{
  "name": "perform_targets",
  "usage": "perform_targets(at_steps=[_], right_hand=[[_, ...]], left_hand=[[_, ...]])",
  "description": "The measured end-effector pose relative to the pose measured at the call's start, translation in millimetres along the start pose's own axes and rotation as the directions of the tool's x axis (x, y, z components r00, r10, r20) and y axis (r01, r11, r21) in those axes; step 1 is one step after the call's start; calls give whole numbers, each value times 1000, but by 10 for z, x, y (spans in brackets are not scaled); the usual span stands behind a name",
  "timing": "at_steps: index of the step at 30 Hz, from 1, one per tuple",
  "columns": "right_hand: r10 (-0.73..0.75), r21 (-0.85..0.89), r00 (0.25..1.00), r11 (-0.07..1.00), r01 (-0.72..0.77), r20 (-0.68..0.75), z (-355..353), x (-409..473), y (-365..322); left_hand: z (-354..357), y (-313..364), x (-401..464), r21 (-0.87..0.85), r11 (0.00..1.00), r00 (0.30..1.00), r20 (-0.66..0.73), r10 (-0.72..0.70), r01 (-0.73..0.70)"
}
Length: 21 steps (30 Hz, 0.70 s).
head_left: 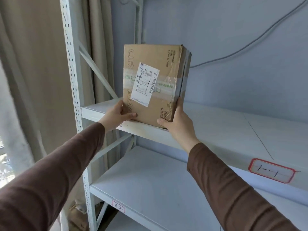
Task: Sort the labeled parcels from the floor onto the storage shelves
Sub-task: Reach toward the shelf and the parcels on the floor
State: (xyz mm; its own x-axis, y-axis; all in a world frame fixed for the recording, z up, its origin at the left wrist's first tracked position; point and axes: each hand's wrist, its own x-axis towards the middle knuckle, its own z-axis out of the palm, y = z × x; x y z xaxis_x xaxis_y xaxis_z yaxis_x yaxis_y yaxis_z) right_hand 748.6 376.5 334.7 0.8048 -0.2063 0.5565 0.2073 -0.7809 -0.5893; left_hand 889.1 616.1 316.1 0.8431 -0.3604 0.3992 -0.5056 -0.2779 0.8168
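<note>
A brown cardboard parcel (160, 64) with a white shipping label (144, 84) stands upright at the left end of the upper white shelf (216, 129), near its front edge. My left hand (116, 115) grips the parcel's lower left corner, thumb on the front face. My right hand (178, 120) grips the lower right corner, fingers up along the side. Both arms wear brown sleeves.
A red-bordered tag (271, 170) is stuck on the upper shelf's front edge at right. A lower shelf (150, 189) carries another red-bordered tag (118, 206). The perforated metal upright (73, 80) stands at left, beige curtains (33, 64) behind it. A grey cable (250, 42) runs along the wall.
</note>
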Motion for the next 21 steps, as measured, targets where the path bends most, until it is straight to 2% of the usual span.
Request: perform_targets(at_steps=[6,15,21], right_hand=[[59,-43,998,997,-59,-4,98,158,74],[170,-141,985,976,-165,28,142,429,147],[228,-145,973,964,-222,30,140,497,108]], left_hand=[[-72,-43,237,50,999,999,46,-18,16],[-8,-61,579,254,966,998,23,-51,44],[49,-38,676,304,950,997,20,-78,68]])
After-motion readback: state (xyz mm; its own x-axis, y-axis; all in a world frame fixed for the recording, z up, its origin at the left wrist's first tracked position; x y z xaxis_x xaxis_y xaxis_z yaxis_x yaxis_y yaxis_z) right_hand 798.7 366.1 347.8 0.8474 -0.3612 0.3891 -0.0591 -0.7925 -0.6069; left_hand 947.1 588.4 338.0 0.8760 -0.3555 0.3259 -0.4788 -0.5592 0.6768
